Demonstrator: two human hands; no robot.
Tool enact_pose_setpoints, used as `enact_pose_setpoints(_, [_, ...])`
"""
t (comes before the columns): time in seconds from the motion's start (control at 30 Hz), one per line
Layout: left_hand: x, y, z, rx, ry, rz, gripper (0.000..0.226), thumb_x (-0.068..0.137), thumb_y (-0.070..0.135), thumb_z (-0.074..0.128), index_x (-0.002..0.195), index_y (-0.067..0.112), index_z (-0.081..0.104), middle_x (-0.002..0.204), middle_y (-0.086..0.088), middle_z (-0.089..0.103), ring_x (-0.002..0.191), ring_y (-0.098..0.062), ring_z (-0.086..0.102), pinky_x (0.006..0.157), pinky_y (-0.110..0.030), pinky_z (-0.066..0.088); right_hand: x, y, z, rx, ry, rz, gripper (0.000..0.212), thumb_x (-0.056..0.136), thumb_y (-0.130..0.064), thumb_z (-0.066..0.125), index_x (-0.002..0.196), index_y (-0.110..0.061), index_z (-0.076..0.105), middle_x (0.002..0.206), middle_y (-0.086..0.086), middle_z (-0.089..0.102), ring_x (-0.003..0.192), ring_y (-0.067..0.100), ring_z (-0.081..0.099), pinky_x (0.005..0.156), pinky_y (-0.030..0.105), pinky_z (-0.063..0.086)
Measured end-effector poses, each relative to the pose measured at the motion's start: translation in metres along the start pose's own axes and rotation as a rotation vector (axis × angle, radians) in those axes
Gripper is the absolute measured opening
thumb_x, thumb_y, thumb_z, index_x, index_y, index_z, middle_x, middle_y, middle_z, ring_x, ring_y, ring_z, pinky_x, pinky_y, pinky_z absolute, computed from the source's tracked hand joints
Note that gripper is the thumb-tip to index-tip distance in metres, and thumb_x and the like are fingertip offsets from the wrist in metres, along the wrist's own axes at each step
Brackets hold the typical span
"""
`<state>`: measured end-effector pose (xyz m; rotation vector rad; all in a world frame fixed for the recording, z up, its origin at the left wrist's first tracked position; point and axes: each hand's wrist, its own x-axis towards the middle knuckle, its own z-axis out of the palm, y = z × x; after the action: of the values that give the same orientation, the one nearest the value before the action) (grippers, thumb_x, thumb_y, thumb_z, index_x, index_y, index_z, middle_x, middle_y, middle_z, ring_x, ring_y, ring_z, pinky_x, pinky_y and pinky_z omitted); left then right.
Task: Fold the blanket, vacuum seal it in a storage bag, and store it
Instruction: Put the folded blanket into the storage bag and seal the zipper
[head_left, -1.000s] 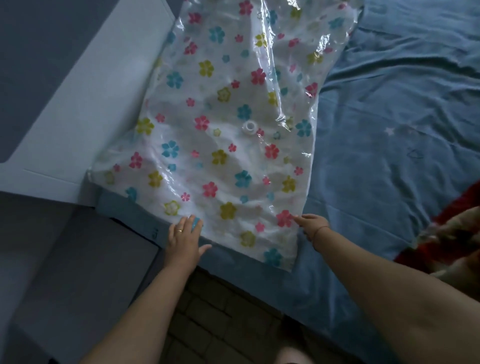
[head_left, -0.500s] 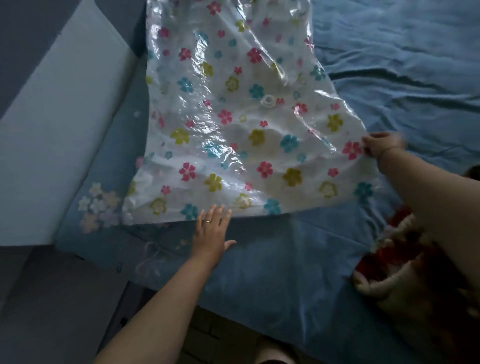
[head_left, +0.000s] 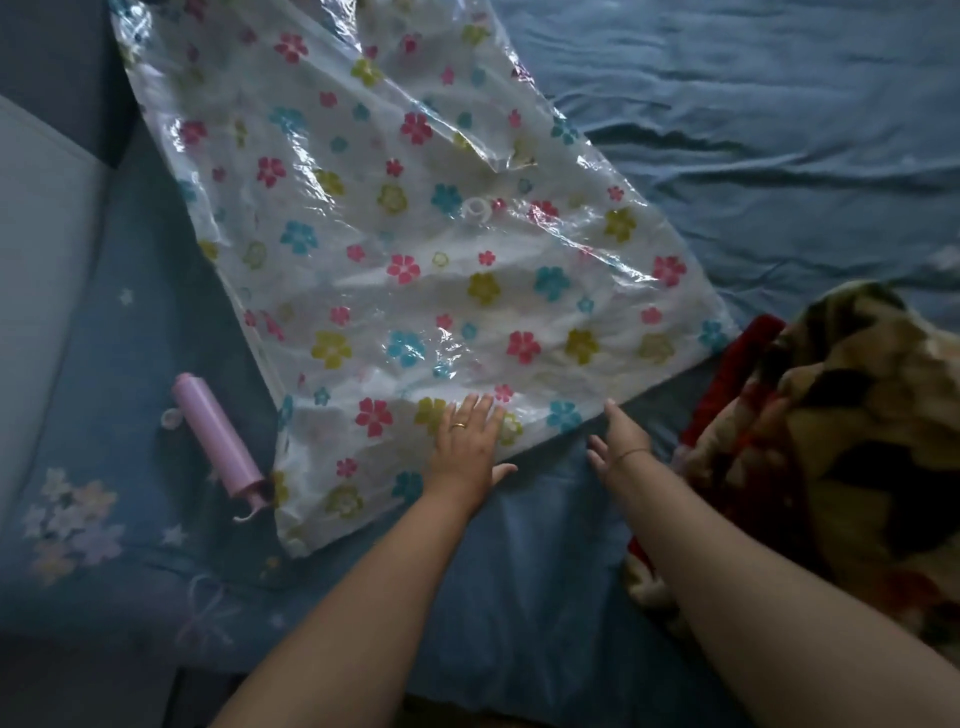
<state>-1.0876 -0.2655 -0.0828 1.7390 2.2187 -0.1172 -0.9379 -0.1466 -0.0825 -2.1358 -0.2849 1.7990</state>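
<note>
- The flower-printed vacuum storage bag (head_left: 415, 270) lies flat and askew on the blue bed sheet (head_left: 779, 130); its round valve (head_left: 475, 210) faces up
- The left hand (head_left: 467, 441) presses straight fingers on the bag's near edge; the right hand (head_left: 618, 436) is released, fingers spread, just beside that edge
- The patterned blanket (head_left: 831, 441) lies bunched at the right, near the bag's corner; a pink hand pump (head_left: 215, 439) lies just left of the bag

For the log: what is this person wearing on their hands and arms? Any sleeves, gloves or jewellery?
No gloves or sleeves: the left arm and right arm are bare to the frame edge. The left hand wears a plain gold-coloured ring on one finger. The right hand has a thin band around its wrist.
</note>
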Motion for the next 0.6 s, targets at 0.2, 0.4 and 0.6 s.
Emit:
enact_pose_setpoints(0.2, [0.016, 0.013, 0.018, -0.039, -0.016, 0.038, 0.088, 0.061, 0.052, 0.086, 0.133, 0.013, 0.058, 0.142, -0.010, 0.055, 0.135, -0.028, 0.048, 0.114, -0.047, 0.030, -0.001, 0.010, 0.003, 0.168, -0.248, 0.084, 0.049, 0.101, -0.033, 0.041, 0.139, -0.004, 0.039, 0.140, 0.015, 0.047, 0.130, 0.031, 0.045, 0.107, 0.039, 0.037])
enact_pose_setpoints(0.4, [0.024, 0.015, 0.019, -0.032, 0.047, 0.066, 0.084, 0.032, 0.043, 0.097, 0.106, 0.012, 0.072, 0.109, -0.008, 0.071, 0.101, -0.026, 0.070, 0.090, -0.043, 0.054, 0.001, 0.010, -0.009, 0.241, -0.312, 0.106, 0.026, 0.098, -0.033, 0.047, 0.090, -0.010, 0.057, 0.100, 0.009, 0.061, 0.087, 0.025, 0.060, 0.082, 0.036, 0.051])
enact_pose_setpoints(0.6, [0.027, 0.015, 0.010, -0.097, 0.199, 0.145, 0.052, 0.050, 0.027, 0.095, 0.094, 0.010, 0.073, 0.089, -0.005, 0.074, 0.077, -0.022, 0.072, 0.071, -0.031, 0.057, 0.003, 0.012, -0.018, 0.231, -0.395, 0.050, 0.033, 0.098, -0.043, 0.043, 0.092, -0.016, 0.062, 0.101, 0.004, 0.060, 0.094, 0.018, 0.059, 0.092, 0.039, 0.046])
